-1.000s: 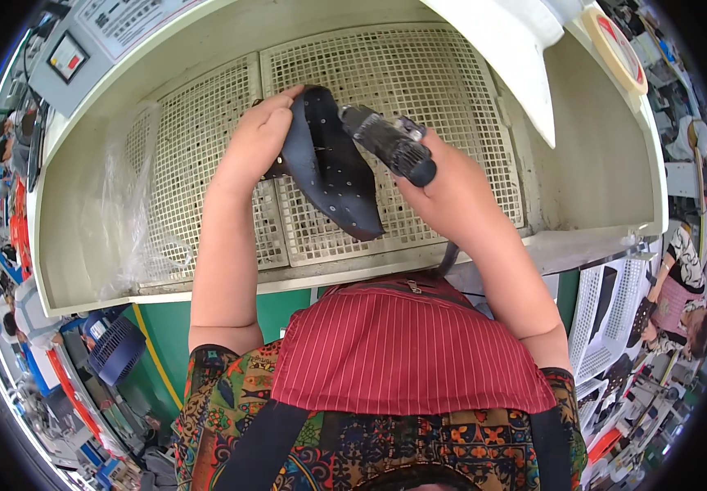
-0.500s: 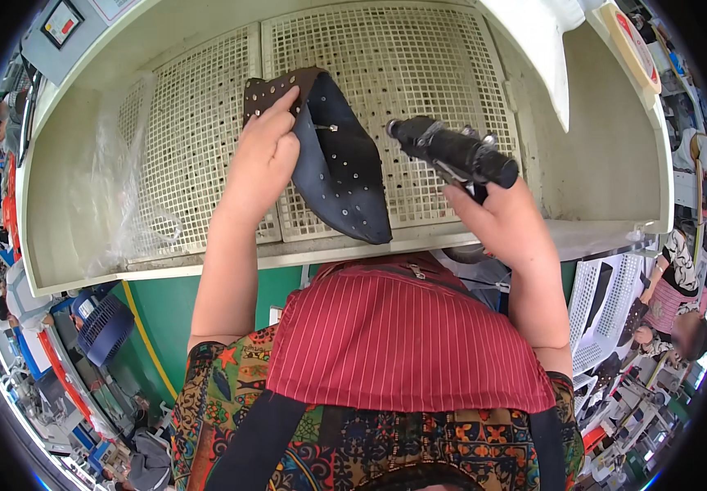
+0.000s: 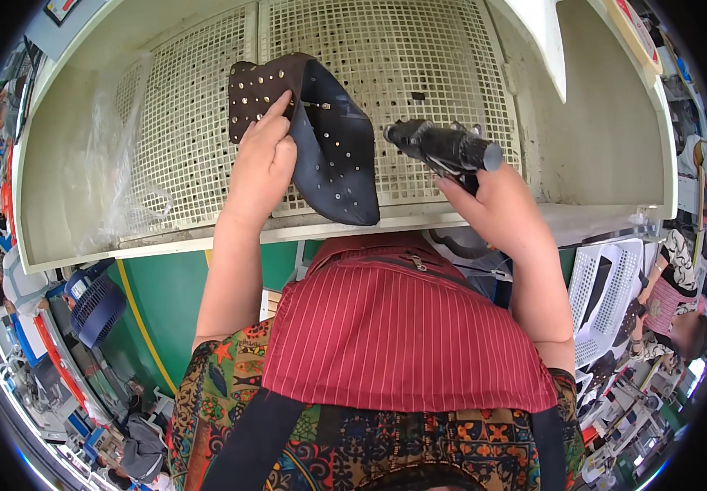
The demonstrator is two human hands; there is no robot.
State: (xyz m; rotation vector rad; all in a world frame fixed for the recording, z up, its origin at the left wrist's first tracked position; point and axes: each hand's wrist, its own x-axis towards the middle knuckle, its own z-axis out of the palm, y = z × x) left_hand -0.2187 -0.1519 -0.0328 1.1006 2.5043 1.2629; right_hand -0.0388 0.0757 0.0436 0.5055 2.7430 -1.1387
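A floppy studded piece (image 3: 339, 176), dark brown outside and blue-black inside, is held bent into an open curve over the perforated grating. Small metal studs dot both of its faces. My left hand (image 3: 262, 164) grips its left side, fingers curled against it and index finger stretched along the brown face; the thumb is hidden. Opposite, my right hand (image 3: 501, 204) is closed around the grip of a black pistol-shaped spray gun (image 3: 443, 147). The gun's nozzle faces left toward the piece's inner side, with a gap between them.
Pale walls of a shallow booth (image 3: 623, 155) surround the perforated grating (image 3: 198, 106). Clear plastic film (image 3: 112, 188) hangs at the left, and a white pointed panel (image 3: 546, 41) juts in at upper right. A blue fan (image 3: 98, 311) and a white slotted crate (image 3: 611, 303) stand outside. Other people work beyond.
The studded piece has shifted slightly left and turned, showing more of its brown face. The spray gun has tilted a little and stays pointed at the piece.
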